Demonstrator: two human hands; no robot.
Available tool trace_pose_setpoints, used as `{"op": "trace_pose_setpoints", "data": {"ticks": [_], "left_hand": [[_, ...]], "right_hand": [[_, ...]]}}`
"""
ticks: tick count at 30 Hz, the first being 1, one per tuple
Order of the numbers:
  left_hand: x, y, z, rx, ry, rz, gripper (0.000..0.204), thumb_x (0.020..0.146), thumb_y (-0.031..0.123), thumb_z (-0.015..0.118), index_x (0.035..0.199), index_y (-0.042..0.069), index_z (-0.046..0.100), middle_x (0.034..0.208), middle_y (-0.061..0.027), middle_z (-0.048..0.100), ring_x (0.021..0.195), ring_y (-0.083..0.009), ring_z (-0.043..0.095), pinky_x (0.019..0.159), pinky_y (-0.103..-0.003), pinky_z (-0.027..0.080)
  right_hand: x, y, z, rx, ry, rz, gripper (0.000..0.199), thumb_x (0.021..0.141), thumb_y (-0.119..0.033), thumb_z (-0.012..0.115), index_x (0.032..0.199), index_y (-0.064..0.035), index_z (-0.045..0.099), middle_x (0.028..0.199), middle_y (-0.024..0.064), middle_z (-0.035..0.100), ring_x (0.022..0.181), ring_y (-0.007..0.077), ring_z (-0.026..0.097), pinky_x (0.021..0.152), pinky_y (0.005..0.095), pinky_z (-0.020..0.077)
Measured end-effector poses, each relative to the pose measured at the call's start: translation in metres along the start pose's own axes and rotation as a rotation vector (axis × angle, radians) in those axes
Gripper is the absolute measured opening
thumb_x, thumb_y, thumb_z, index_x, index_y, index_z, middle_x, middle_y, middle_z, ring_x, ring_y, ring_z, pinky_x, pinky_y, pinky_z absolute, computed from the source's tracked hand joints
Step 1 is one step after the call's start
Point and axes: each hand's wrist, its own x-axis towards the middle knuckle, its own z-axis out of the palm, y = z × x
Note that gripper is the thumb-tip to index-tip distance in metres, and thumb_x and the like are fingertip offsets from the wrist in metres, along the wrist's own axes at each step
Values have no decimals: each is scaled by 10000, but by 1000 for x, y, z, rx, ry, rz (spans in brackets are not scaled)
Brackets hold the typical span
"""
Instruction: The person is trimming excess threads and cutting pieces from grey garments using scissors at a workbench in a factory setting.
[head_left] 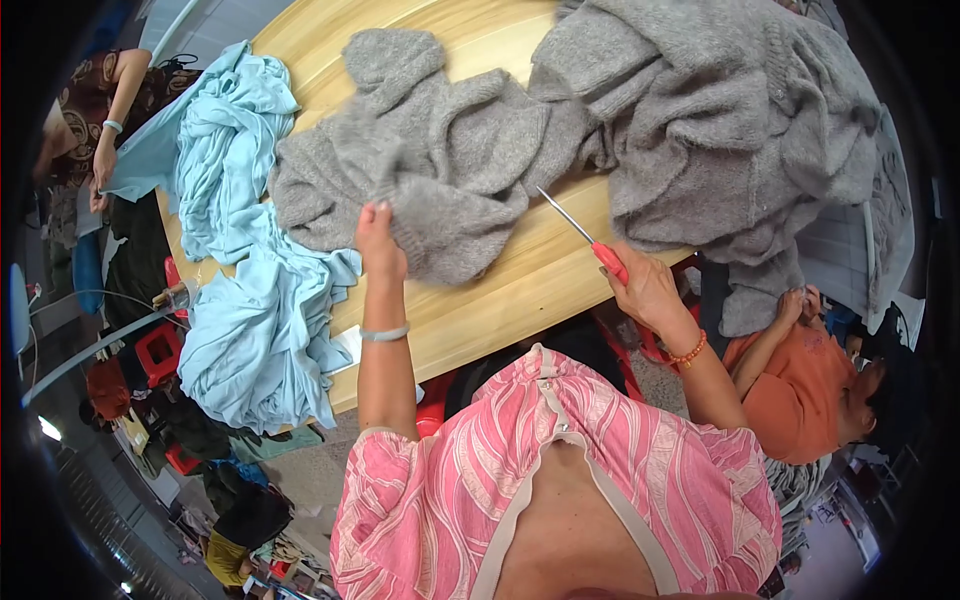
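A grey fuzzy knit sweater point(440, 150) lies crumpled on the wooden table in front of me. My left hand point(381, 243) is closed, its fingers pinching the near left edge of that sweater, which is slightly blurred there. Over the table's near edge, my right hand point(645, 290) grips red-handled scissors point(608, 257). Their slim metal blades look closed and point up and left toward the sweater, apart from it. The handle loops are mostly hidden in my palm.
A large heap of grey knits point(730, 120) covers the right side. Light blue garments point(250, 330) pile up at the left. One person's hand point(103, 165) holds blue cloth; at right, another in an orange top point(800, 390) holds grey knit. The wooden table point(480, 325) curves along its edge.
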Motion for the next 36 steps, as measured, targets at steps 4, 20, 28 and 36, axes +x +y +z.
{"op": "trace_pose_setpoints", "data": {"ticks": [4, 20, 28, 36], "left_hand": [[-88, -14, -6, -560, -38, -337, 380, 943, 151, 465, 1305, 37, 452, 1271, -127, 539, 1188, -257, 503, 1038, -430, 386], [7, -3, 50, 1476, -138, 889, 466, 841, 247, 607, 1276, 102, 524, 1436, -136, 377, 1358, -354, 282, 1094, -534, 207], [-5, -43, 62, 1375, -290, 887, 452, 838, 202, 595, 1270, 85, 528, 1405, -107, 433, 1347, -304, 323, 1104, -549, 174], [-11, -53, 4, 66, -197, 298, 447, 955, 98, 451, 1377, -10, 350, 1272, -121, 568, 1130, -128, 512, 1007, -252, 342]], "right_hand": [[-4, 5, -8, -3, -2, 32, 216, 857, -147, 594, 1050, -70, 539, 780, 212, 596, 769, 420, 583, 661, 481, 452], [29, -59, 7, -78, -190, -92, 222, 864, -242, 609, 1014, -80, 583, 757, 187, 620, 728, 398, 600, 641, 462, 471], [50, -73, 16, -310, -270, -167, 276, 856, -309, 609, 934, -45, 592, 671, 203, 618, 672, 389, 625, 615, 474, 481], [46, -96, 17, -274, -500, -225, 276, 843, -306, 616, 879, -32, 605, 654, 195, 619, 659, 375, 631, 617, 467, 488]]}}
